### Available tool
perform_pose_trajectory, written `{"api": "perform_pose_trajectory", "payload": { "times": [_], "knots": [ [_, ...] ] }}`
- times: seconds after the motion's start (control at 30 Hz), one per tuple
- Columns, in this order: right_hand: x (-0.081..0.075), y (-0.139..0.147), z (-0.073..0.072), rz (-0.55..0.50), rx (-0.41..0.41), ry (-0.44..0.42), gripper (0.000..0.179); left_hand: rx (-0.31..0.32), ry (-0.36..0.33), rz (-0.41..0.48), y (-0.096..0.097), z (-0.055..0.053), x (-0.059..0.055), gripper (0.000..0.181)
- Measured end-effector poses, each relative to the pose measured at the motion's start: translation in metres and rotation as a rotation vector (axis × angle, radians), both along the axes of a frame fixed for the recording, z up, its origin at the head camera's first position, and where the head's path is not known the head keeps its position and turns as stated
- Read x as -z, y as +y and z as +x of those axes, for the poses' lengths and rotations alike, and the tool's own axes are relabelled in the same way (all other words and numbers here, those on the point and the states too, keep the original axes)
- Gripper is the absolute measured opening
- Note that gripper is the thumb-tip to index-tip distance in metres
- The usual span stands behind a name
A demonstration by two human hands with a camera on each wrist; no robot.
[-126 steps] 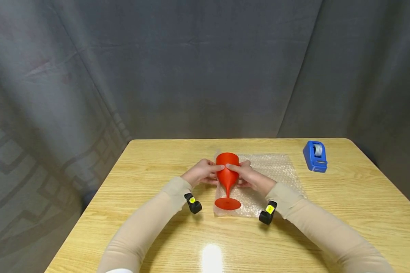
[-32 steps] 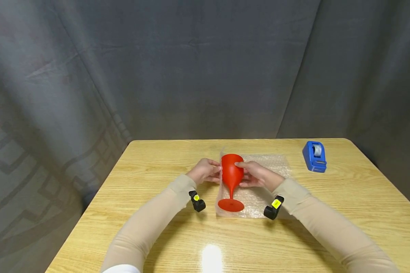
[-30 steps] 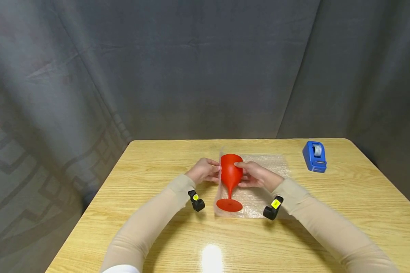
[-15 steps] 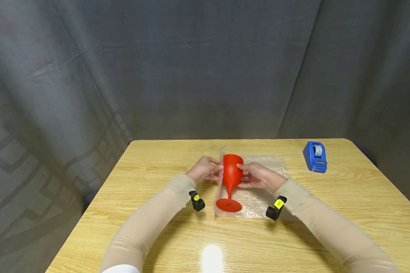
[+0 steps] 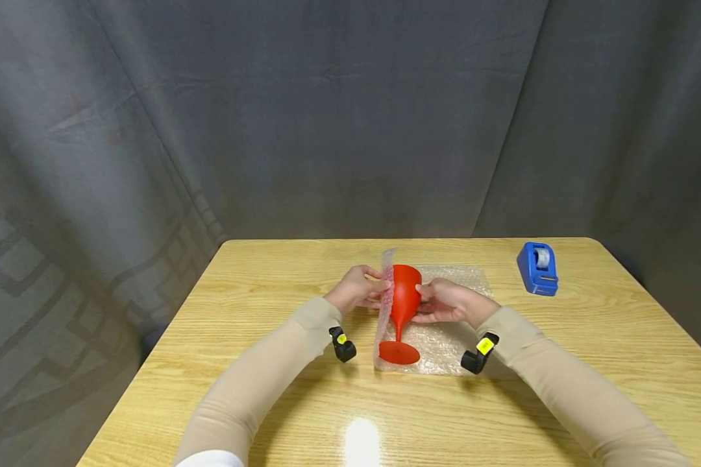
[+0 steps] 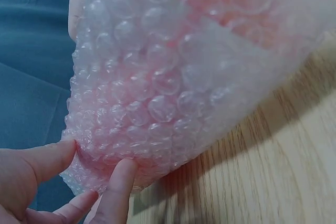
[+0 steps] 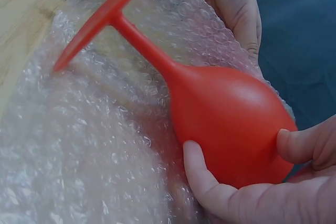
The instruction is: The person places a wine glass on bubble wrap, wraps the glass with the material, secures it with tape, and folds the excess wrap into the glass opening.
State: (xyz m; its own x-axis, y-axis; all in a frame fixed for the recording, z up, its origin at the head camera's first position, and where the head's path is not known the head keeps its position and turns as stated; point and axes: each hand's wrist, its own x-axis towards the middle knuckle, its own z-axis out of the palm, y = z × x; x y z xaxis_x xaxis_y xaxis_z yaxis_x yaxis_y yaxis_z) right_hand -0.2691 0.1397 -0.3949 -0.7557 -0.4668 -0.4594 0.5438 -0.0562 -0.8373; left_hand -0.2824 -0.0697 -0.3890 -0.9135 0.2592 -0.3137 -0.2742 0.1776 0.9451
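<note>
A red wine goblet (image 5: 406,290) lies with its base toward me over a sheet of bubble wrap (image 5: 452,344). My right hand (image 5: 451,302) grips the bowl from the right; in the right wrist view its thumb and a finger press on the red goblet (image 7: 231,119). My left hand (image 5: 357,288) holds the raised left edge of the wrap against the bowl's other side. Seen from the left wrist, thumb and fingertips pinch the bubble wrap (image 6: 157,93), with red showing through. The wrap covers the goblet's left side there.
A blue tape dispenser (image 5: 539,269) with a roll of tape stands at the back right of the wooden table (image 5: 280,415). Behind the table hangs a grey curtain (image 5: 350,130).
My left hand has gone from holding the bowl to raising the wrap's left edge, which now folds up beside it. The goblet and both hands have shifted slightly right.
</note>
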Motion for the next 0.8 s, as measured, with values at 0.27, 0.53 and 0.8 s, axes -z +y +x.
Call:
{"api": "perform_pose_trajectory", "payload": {
  "times": [0.27, 0.53, 0.8],
  "knots": [
    [-0.004, -0.005, 0.001, 0.226, 0.086, 0.14, 0.06, 0.012, -0.007, 0.003, -0.002, 0.0, -0.001, 0.035],
    [-0.009, -0.01, 0.004, 0.295, 0.041, 0.206, 0.043, 0.015, 0.013, -0.007, -0.001, 0.001, -0.003, 0.035],
    [-0.009, -0.016, 0.006, 0.4, 0.012, 0.241, 0.068, 0.02, 0.022, -0.028, 0.001, 0.002, -0.005, 0.034]
  ]
}}
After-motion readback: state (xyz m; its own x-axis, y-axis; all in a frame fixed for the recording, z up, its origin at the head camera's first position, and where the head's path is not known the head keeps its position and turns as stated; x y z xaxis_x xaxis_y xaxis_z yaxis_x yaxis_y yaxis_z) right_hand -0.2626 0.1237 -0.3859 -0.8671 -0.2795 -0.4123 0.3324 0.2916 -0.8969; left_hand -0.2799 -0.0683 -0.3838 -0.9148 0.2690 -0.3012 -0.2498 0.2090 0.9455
